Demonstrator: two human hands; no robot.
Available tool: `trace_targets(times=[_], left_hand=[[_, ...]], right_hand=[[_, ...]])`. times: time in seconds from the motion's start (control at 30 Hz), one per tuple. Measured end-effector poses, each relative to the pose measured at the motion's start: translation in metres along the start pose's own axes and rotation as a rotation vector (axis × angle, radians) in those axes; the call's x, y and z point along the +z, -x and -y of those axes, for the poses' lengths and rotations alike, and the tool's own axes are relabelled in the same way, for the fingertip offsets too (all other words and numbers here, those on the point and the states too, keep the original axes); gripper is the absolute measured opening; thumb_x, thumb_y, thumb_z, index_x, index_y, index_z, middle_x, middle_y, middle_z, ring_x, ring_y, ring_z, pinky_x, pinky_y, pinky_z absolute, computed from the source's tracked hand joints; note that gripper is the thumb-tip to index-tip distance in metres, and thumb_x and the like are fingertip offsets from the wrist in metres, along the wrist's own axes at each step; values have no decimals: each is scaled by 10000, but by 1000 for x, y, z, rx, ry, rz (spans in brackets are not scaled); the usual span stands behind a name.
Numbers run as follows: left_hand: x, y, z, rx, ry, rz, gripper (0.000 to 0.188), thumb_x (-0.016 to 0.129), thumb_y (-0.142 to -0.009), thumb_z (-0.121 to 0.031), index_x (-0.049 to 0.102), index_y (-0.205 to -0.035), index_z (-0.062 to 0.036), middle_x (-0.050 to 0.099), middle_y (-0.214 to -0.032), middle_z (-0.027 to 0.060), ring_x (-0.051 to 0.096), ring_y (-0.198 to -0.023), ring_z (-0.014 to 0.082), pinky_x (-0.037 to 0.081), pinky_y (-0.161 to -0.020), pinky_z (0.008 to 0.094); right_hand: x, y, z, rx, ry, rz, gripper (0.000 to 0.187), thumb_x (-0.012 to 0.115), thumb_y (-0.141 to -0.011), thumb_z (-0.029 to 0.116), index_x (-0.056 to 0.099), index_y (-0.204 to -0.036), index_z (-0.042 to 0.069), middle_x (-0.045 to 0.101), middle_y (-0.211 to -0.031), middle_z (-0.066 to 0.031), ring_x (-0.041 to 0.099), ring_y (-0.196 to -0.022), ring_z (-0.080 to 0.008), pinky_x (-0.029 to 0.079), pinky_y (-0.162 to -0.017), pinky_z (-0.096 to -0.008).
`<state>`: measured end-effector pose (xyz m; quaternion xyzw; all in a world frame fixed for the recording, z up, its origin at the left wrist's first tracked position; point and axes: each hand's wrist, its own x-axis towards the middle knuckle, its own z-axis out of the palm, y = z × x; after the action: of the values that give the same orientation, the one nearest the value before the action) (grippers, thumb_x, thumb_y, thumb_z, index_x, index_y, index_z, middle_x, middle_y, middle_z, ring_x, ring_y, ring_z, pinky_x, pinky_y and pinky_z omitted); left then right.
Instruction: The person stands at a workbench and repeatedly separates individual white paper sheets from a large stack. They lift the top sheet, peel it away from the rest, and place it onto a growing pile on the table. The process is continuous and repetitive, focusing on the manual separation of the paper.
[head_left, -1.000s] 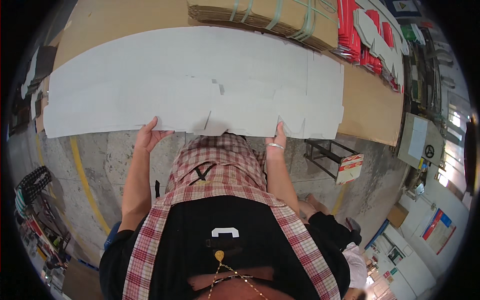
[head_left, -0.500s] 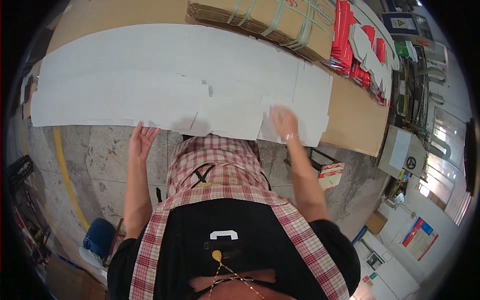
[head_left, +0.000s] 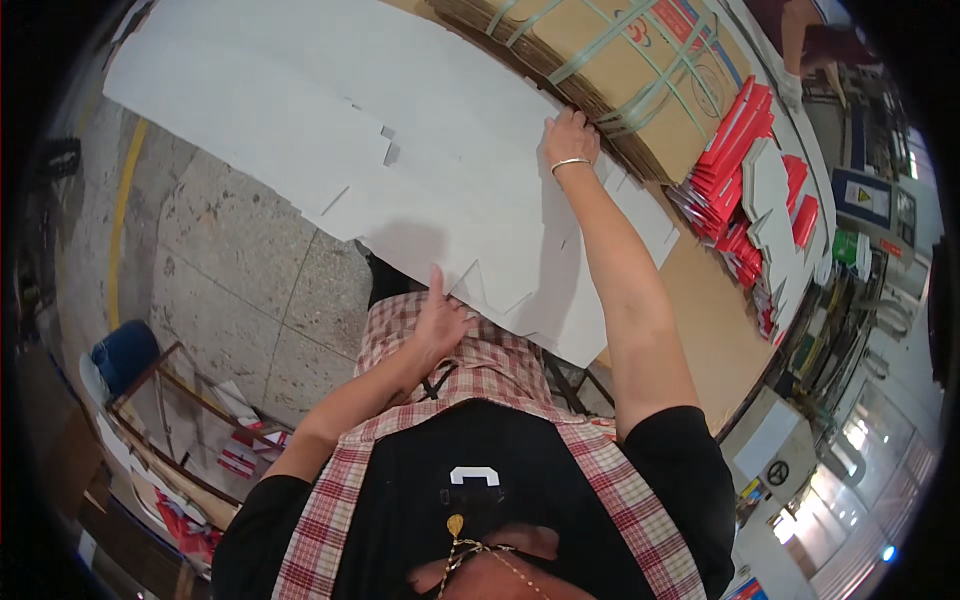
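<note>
A large white cardboard sheet (head_left: pixel 300 120) with slots and small cut-outs lies across the table in front of me. My right hand (head_left: pixel 572 140) rests at its far edge, close against the strapped cardboard stack, fingers spread and bent at the tips. Down at the near edge, my left hand (head_left: pixel 443 322) is beside a small raised flap (head_left: pixel 470 283). Its thumb points up, apart from the other fingers, and I see nothing gripped in it. Whether more sheets lie under the top one is hard to tell.
A strapped stack of brown cardboard (head_left: pixel 640 90) stands beyond the sheet. Red-and-white folded cartons (head_left: pixel 735 130) lie to its right on a brown board (head_left: pixel 690 310). A blue stool (head_left: pixel 125 357) is at lower left. Another person's gloved hand (head_left: pixel 790 92) shows at upper right.
My view has turned, so the sheet now slants down to the right. My right hand has reached to the far edge; my left has shifted right along the near edge.
</note>
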<state>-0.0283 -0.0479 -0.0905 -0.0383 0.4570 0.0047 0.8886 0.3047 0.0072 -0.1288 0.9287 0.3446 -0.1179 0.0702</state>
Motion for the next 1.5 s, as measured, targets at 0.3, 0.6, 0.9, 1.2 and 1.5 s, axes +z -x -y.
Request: trace_targets(times=[0.3, 0.6, 0.9, 1.2, 1.5], left_hand=[[22, -11, 6, 249, 296, -190, 800, 574, -837, -583, 351, -1370, -30, 425, -1376, 111, 393, -1275, 275, 317, -1066, 436], [9, -11, 6, 253, 276, -224, 765, 508, -873, -587, 358, -1370, -26, 447, -1360, 107, 389, -1281, 269, 288, -1080, 424], [2, 3, -36, 597, 146, -376, 637, 408, -947, -513, 376, -1364, -32, 471, -1340, 92, 437, -1235, 226, 324, -1042, 374], [-8, -10, -77, 822, 138, -217, 604, 410, -964, -463, 385, -1333, 14, 486, -1318, 103, 473, -1205, 212, 358, -1024, 346], [-13, 2, -100, 810, 230, -56, 608, 404, -971, -444, 335, -1361, 17, 442, -1359, 118, 444, -1236, 222, 340, -1044, 355]], right_hand=[[7, 3, 20, -19, 25, -88, 384, 506, -902, 313, 540, -1110, -7, 529, -1131, -183, 532, -1052, -360, 386, -912, -480], [7, 1, 16, -53, -6, -79, 487, 501, -899, 330, 461, -1261, 6, 515, -1203, -181, 503, -1109, -361, 376, -944, -462], [-5, -46, 101, -217, -189, -122, 584, 509, -892, 372, 395, -1319, -9, 475, -1253, -217, 457, -1180, -346, 349, -997, -459], [-4, -50, 142, -55, -123, -171, 420, 505, -895, 336, 540, -1131, -9, 512, -1150, -163, 476, -1123, -328, 364, -970, -435], [-15, -68, 172, -47, -207, -192, 356, 489, -897, 278, 576, -1068, -22, 506, -1136, -183, 479, -1099, -338, 372, -965, -431]])
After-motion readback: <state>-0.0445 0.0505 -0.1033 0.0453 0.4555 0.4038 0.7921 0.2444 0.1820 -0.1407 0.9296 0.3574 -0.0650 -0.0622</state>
